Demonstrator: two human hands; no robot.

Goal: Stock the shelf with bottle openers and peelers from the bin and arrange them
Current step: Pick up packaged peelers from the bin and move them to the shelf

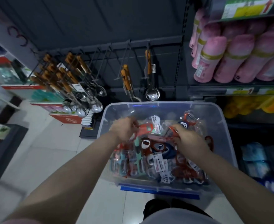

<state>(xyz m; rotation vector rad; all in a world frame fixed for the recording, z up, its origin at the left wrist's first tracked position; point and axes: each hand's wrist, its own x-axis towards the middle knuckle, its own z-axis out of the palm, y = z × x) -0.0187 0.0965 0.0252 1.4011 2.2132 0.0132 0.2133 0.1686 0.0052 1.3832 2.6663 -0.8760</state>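
Wooden-handled steel spoons [78, 88] are hanging in crowded rows on black hooks at centre left. A wooden-handled steel ladle [152, 92] is dangling at centre, with an orange-handled steel utensil [127, 81] hanging just to its left. Pink rolls with yellow bands [239, 59] are lying stacked at upper right, and yellow packs [252, 105] are sitting below them. Blue packs [255, 160] are sitting at lower right. Red-and-white boxes [65, 118] are standing at left on the pale tiled floor [44, 151].
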